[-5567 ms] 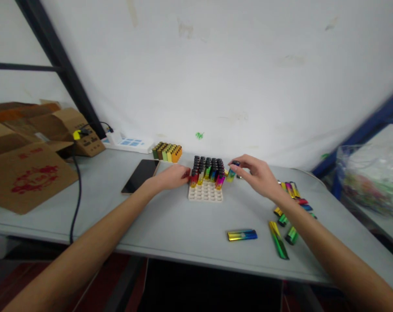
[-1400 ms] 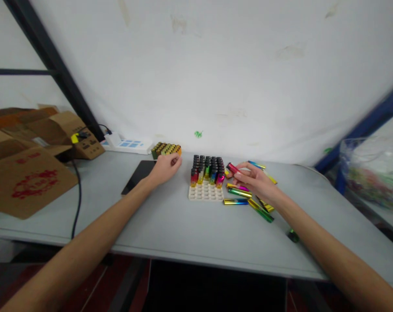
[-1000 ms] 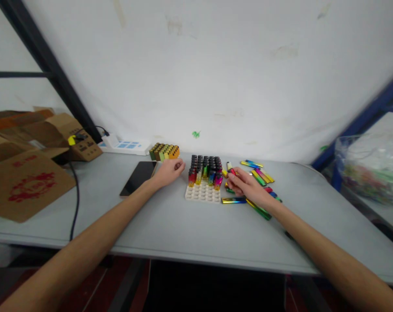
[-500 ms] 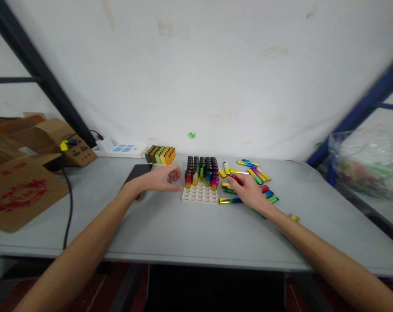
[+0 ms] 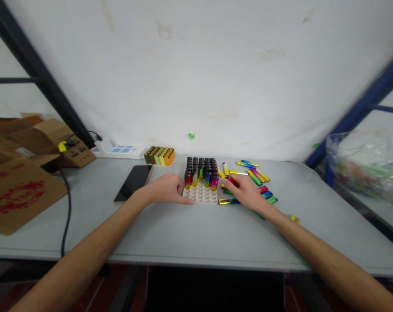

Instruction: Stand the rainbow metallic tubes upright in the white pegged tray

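A white holed tray (image 5: 201, 197) stands on the table, with rows of upright lighters (image 5: 202, 167) filling its back part and bare holes in front. My left hand (image 5: 168, 188) is at the tray's left front corner, fingers curled against the side and thumb along the front edge. Between the thumb and fingers of my right hand (image 5: 245, 190) is a red lighter (image 5: 233, 181) with a dark end. That hand hovers over loose shiny lighters (image 5: 228, 201) in several colours, just right of the tray.
A dark phone (image 5: 133, 183) lies at left. Behind it are a block of green and yellow lighters (image 5: 160, 156) and a power strip (image 5: 128, 151). Cardboard boxes (image 5: 27, 190) and a black cable (image 5: 69, 208) are far left; a clear plastic bag (image 5: 365, 169) is far right.
My left hand has moved right and nearer to me, onto the tray's corner, uncovering more of the phone. My right hand has shifted slightly left with the red lighter.
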{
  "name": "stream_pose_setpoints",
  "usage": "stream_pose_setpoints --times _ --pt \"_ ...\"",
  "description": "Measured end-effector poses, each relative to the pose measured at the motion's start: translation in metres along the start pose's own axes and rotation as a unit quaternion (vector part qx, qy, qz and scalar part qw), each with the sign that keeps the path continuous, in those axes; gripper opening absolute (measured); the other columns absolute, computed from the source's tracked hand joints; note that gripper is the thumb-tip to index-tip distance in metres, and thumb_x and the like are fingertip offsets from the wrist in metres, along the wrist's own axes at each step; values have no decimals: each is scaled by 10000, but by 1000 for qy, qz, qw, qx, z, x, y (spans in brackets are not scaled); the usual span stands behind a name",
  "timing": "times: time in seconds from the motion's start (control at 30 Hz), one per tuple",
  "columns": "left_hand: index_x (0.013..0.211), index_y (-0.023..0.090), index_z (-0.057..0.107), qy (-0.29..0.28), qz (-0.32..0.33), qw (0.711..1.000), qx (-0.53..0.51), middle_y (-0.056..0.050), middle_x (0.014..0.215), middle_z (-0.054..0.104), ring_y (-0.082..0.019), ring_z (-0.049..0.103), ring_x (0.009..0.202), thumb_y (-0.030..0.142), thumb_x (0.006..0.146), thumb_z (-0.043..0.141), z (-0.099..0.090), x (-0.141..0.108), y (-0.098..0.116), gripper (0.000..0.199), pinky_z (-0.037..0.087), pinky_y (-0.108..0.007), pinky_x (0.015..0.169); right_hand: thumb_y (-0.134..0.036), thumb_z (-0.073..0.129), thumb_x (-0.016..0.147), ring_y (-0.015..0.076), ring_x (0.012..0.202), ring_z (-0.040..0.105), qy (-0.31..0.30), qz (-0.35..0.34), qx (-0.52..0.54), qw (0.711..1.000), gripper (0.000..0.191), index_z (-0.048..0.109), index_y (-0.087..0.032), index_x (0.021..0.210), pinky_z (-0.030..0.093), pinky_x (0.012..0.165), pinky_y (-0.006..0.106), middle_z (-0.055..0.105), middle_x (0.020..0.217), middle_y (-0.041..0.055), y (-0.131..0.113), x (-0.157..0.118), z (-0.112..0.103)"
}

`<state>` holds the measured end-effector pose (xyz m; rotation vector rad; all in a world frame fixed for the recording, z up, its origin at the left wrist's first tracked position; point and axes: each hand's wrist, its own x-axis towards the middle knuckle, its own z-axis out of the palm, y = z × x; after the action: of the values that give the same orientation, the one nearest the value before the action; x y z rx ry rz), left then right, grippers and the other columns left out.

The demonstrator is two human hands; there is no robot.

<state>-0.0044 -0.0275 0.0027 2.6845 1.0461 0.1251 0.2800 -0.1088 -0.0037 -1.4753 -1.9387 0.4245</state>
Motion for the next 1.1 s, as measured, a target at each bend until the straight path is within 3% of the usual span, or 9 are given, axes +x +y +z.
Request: stream_pose_setpoints --times 0.17,0.27,0.37,0.47,0.63,0.77,0.87,1.0,1.1 --pt "445 203 548 0 1 1000 -10 -16 447 566 -140 495 456 730 724 630 1 0 6 602 312 -300 518 -575 583 911 129 560 445 -146 -98 -36 984 420 542 -198 732 286 545 258 499 615 -35 -6 -6 -3" --pt "431 200 549 2 0 1000 -20 -5 421 545 -127 476 430 700 732 633 4 0 7 589 295 -295 499 -565 675 856 174 676 565 -182 -147 -70 970 376 624 -193 866 359 594 266 637 761 20 -7 -10 3" --pt "419 200 543 5 -2 1000 -30 -3 408 533 -124 469 422 685 729 642 5 0 7 584 286 -291 489 -465 681 885 223 815 627 -166 -160 -125 965 277 642 -196 938 413 670 286 690 899 73 -6 -11 12" --pt "422 200 542 1 2 999 -33 -10 420 544 -131 476 433 666 734 651 4 0 9 572 291 -292 502 -360 618 939 225 829 636 -149 -155 -161 963 159 624 -200 939 426 691 292 688 902 77 -4 -9 17" --pt "432 195 554 -12 2 1000 -27 -20 437 558 -135 483 449 674 766 620 2 1 10 587 302 -294 526 -364 587 956 243 835 637 -139 -140 -178 964 173 607 -193 956 447 719 324 682 913 90 -2 -9 17" --pt "437 194 558 -15 1 999 -32 -17 439 558 -138 485 456 703 756 618 1 1 10 604 303 -296 525 -475 570 961 248 908 635 -124 -135 -93 979 322 580 -189 1108 476 771 340 677 1005 101 -11 -10 9" --pt "454 194 569 -18 4 999 -51 -7 446 558 -133 485 456 721 722 647 1 0 6 595 313 -296 528 -420 426 1038 210 921 624 -132 -151 -6 980 298 559 -204 1195 487 800 319 659 1031 81 -26 -6 0" --pt "528 196 603 -16 14 998 -61 8 494 581 -134 501 488 730 635 717 -1 -2 -4 557 331 -287 531 -377 470 1028 206 994 605 -97 -208 3 973 260 633 -196 1118 486 879 330 622 1077 99 -47 8 -1" --pt "550 196 597 -23 8 999 -46 10 501 577 -135 493 493 766 605 715 -1 -2 -11 584 330 -286 528 -377 551 994 191 878 632 -48 -208 -15 977 249 665 -179 1093 496 802 315 663 985 84 -59 20 7"
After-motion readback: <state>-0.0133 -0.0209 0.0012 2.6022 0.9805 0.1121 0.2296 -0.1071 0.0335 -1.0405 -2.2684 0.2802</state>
